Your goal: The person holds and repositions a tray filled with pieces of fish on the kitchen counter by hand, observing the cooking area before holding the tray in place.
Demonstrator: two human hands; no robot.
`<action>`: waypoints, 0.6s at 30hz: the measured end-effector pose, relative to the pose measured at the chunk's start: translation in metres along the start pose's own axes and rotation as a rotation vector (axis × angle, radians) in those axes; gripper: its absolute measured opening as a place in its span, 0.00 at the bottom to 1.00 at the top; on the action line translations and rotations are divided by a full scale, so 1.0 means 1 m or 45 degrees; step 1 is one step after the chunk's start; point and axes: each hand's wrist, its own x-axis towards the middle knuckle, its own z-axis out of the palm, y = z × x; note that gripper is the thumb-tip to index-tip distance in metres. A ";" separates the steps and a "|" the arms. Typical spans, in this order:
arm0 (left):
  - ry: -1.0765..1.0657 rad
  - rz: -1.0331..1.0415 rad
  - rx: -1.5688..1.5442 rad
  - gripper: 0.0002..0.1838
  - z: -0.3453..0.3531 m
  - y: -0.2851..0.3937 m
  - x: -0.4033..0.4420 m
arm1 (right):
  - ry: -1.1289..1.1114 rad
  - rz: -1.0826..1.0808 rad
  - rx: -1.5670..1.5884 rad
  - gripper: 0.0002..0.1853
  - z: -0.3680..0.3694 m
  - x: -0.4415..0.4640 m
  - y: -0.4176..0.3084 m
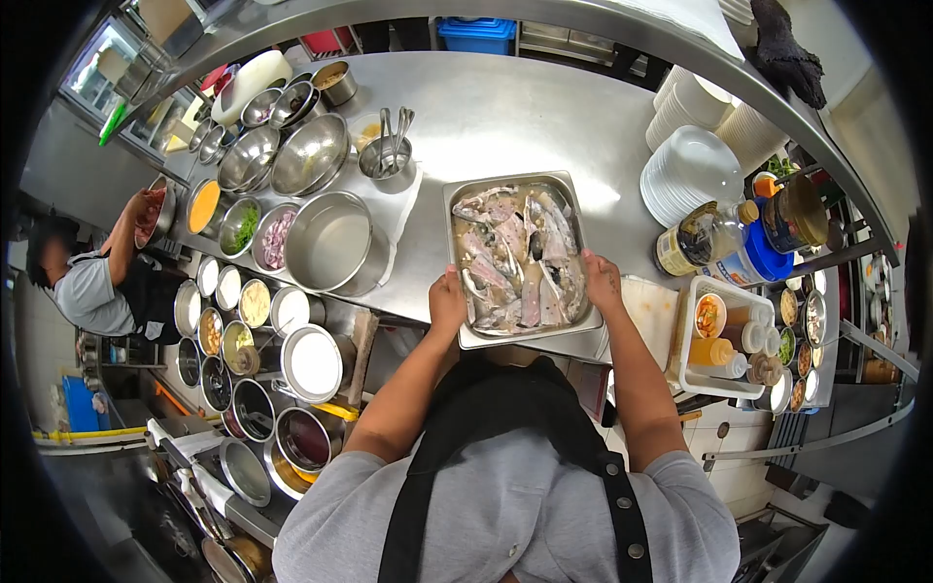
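A rectangular steel pan [573, 182] filled with pieces of raw fish [530, 248] in cloudy liquid is at the front edge of the steel counter [486, 117]. My left hand [448, 299] grips the pan's left side near the front corner. On the opposite side, my right hand [602, 281] holds the right rim, thumb uppermost. Fingers of both hands are partly hidden beneath the rim. Whether the pan rests on the counter or is lifted slightly, I cannot tell.
Left of the pan stand a large steel pot [335, 243] and a small pot with spoons [386, 163]. To the right are stacked white plates [690, 180], an oil bottle [705, 238] and a white bin of sauce bottles [724, 335]. A co-worker [92, 291] stands far left.
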 end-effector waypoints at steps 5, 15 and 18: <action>-0.044 0.013 0.065 0.28 -0.004 -0.004 0.008 | 0.037 0.068 0.064 0.29 0.007 -0.008 0.008; -0.207 0.063 0.130 0.27 -0.020 0.001 0.046 | 0.158 0.158 0.425 0.26 0.031 -0.068 0.008; -0.180 0.126 0.069 0.26 -0.018 -0.001 0.046 | 0.219 0.155 0.286 0.25 0.018 -0.074 -0.021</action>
